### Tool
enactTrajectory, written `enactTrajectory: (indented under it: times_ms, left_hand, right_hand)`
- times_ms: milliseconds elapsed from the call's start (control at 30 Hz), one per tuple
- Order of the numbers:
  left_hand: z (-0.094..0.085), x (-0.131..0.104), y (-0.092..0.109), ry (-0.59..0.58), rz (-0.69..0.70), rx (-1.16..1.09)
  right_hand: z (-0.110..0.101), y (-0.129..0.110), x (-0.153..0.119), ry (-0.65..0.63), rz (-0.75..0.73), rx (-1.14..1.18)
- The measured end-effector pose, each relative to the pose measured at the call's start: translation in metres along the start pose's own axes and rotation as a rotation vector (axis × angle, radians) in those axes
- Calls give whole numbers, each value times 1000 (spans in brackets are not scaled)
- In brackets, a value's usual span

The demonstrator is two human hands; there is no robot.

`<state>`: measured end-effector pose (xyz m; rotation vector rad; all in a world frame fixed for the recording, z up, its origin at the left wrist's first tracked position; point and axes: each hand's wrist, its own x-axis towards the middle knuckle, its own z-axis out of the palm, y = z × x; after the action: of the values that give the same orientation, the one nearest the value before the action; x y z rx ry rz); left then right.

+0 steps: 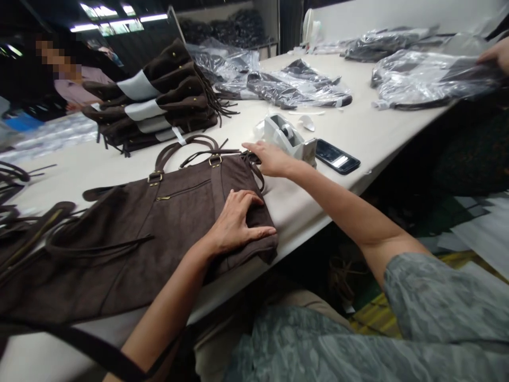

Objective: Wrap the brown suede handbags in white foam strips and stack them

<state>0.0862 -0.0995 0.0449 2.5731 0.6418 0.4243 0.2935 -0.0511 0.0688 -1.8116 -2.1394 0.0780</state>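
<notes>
A dark brown suede-like handbag point(178, 212) lies flat on the table in front of me, with buckled handles and a zipped pocket facing up. My left hand point(238, 220) rests on its right end, thumb spread away from the bent fingers. At the bag's upper right corner is my right hand point(270, 158), its fingers closed about the dark edge or strap there; the exact grip is partly hidden. Just beyond that hand sits a grey tape dispenser point(284, 135). A black phone point(337, 156) lies to the right of the dispenser.
A stack of brown bags point(159, 101) with pale wraps stands behind the handbag. Plastic-wrapped bags point(298, 85) lie farther back. Another person's hand point(495, 55) touches a wrapped bag point(421, 77) at right. More bags point(35, 233) lie left. The table edge point(302, 233) runs close to me.
</notes>
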Motion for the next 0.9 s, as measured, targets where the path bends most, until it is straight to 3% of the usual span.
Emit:
enactTrajectory:
  times_ms: [167,233,367,400,467,533,633,733,900]
  left_hand:
    - [-2,0,2,-10,-6,-25]
    - [-4,0,3,-11,-12,-31]
    - [-4,-1,5,-10,-9,-28]
    - [-4,-1,6,-10,-6,-23]
    - [-3,-1,5,-7,-3,-10]
    - [-2,-1,4,-4,-4,6]
    - [-1,-1,2,5,2,26]
    - [-1,-2,2,14,13,24]
    - [-3,-3,4,30,-4,-3]
  right_hand:
    - [-27,-8,-77,427,-166,178]
    - [-30,-20,-114,386,-186,365]
    - [-11,-48,-181,50,-75,687]
    - [-2,-56,-194,49,-18,713]
    - [19,-74,-212,167,92,722]
    - [39,-90,-220,316,142,685]
    - [59,-101,-218,486,103,570]
    - [62,-94,-206,524,-6,508]
    - [49,-70,-181,533,-119,609]
